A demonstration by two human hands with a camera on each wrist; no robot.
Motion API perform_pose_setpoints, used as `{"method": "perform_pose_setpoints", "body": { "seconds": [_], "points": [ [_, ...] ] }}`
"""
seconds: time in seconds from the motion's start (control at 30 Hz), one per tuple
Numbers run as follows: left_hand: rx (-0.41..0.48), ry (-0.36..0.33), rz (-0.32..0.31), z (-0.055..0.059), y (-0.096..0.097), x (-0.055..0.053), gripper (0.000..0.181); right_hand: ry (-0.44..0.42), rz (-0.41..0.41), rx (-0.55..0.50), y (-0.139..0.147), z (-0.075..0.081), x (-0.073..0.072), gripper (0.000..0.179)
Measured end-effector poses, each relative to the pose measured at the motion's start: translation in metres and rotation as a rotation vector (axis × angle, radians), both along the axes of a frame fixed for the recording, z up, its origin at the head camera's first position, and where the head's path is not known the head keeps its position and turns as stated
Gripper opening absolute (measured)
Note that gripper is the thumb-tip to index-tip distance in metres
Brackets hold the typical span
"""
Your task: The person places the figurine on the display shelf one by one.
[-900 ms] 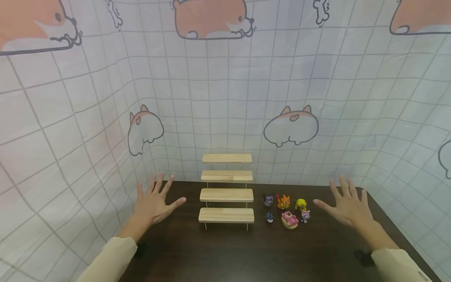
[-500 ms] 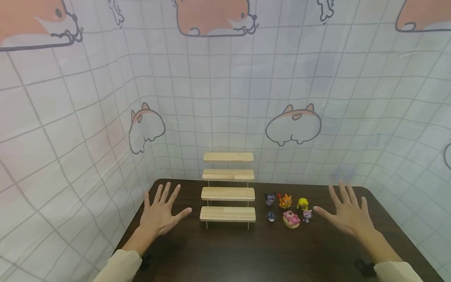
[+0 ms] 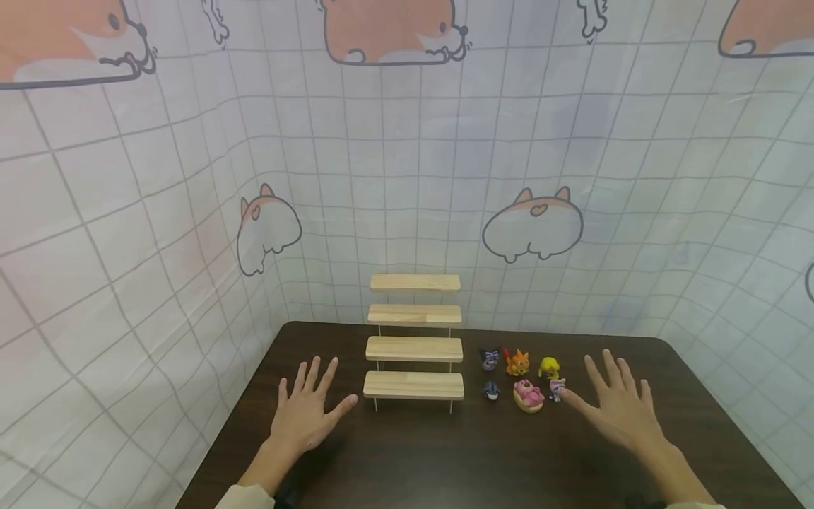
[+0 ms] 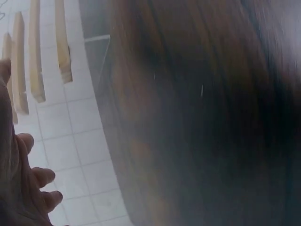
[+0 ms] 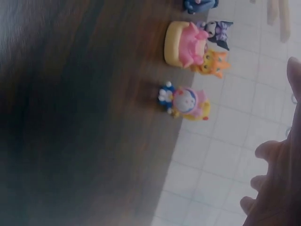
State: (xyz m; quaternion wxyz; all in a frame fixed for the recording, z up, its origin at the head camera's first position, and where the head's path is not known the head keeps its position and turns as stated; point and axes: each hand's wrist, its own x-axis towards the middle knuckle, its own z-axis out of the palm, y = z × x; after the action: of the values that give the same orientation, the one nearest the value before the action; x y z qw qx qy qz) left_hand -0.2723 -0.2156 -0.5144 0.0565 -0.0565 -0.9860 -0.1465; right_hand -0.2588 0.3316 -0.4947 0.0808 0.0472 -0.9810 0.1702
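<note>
My left hand [image 3: 305, 410] hovers with fingers spread, left of a stepped wooden display rack [image 3: 413, 385], holding nothing. My right hand [image 3: 620, 410] is likewise spread and holds nothing; its thumb tip appears next to a small pink-and-white figurine [image 3: 557, 389], and whether they touch I cannot tell from the head view, though the right wrist view shows them apart. Grouped between rack and right hand are a pink figurine in a tan base [image 3: 528, 396], an orange figurine [image 3: 518, 363], a yellow figurine [image 3: 549, 367], a dark purple figurine [image 3: 490, 359] and a small dark blue figurine [image 3: 491, 391].
A dark wooden table [image 3: 420, 459] bears the rack and figurines. Behind it and along both sides hangs a white grid-patterned curtain [image 3: 420, 162] with printed corgis. The rack's plank steps [image 4: 35, 52] rise toward the back on thin metal legs.
Both hands have come down and nearer to me in the head view, the left also shifting right. The fingers stay spread. Rack and figurines keep their places on the table.
</note>
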Motion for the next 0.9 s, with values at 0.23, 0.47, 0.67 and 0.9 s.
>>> {"method": "perform_pose_setpoints", "body": {
  "seconds": [0.23, 0.47, 0.67, 0.9],
  "points": [
    [0.133, 0.058, 0.015, -0.017, 0.017, -0.003, 0.083, 0.012, -0.027, -0.086, -0.006, -0.018, -0.001, 0.088],
    [0.393, 0.138, 0.073, -0.029, 0.038, -0.009, 0.072, -0.02, -0.039, -0.245, -0.01, -0.034, -0.004, 0.085],
    [0.594, 0.201, 0.115, -0.04, 0.048, -0.017, 0.057, -0.062, -0.076, -0.396, -0.009, -0.046, -0.013, 0.082],
    [0.784, 0.172, 0.182, -0.046, 0.055, -0.026, 0.046, -0.102, -0.147, -0.532, -0.011, -0.058, -0.025, 0.077]
  ]
}}
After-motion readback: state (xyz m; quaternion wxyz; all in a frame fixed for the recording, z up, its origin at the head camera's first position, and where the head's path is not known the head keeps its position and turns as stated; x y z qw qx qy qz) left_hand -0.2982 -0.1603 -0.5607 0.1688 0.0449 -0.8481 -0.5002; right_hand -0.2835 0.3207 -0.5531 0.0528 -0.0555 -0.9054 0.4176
